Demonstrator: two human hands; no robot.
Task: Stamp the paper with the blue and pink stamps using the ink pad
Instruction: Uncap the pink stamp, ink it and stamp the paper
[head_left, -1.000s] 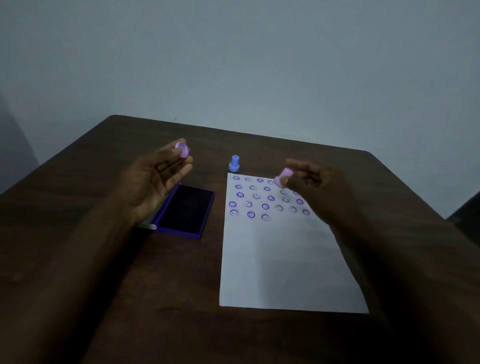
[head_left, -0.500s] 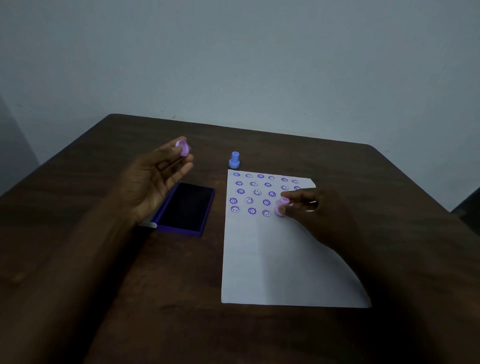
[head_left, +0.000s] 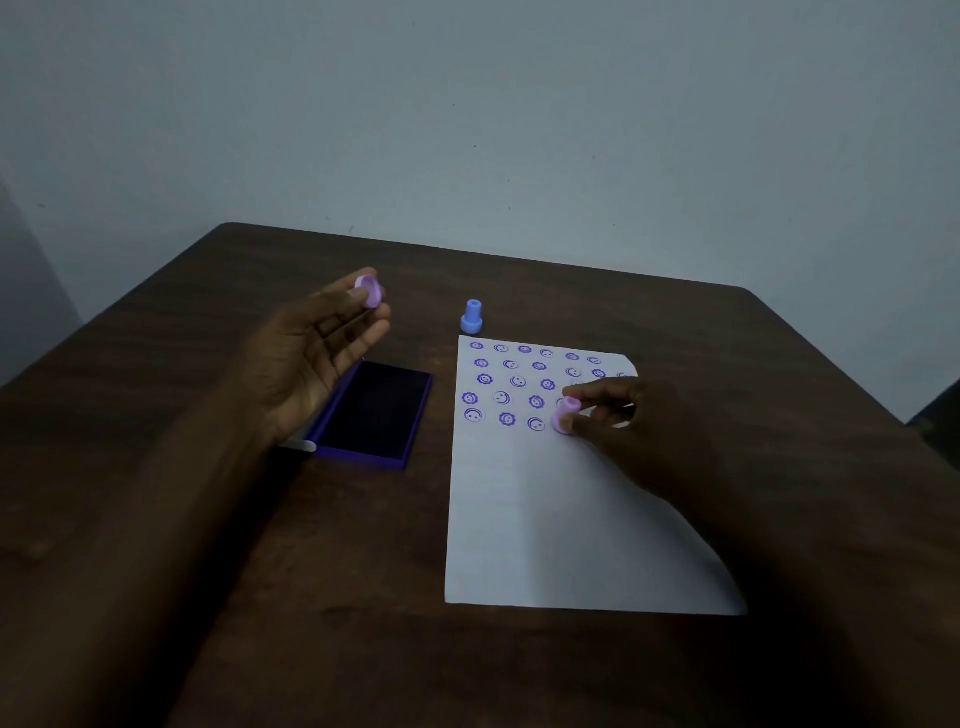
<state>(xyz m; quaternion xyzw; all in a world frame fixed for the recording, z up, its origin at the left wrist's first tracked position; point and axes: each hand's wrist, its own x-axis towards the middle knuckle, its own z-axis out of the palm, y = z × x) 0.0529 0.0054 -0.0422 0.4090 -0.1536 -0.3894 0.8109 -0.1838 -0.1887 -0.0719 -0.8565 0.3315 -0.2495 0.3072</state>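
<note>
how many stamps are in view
2 stamps: the blue stamp stands on the table beyond the paper; the pink stamp is pressed on the paper by the right hand.

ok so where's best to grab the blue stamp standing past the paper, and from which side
Pinch the narrow upper stem of the blue stamp, coming straight down from above. It stands upright on the table on its wider base, just beyond the far left corner of the paper, so the slim top is free all round. Both hands hold pink pieces, so one would probably need emptying first.
</note>
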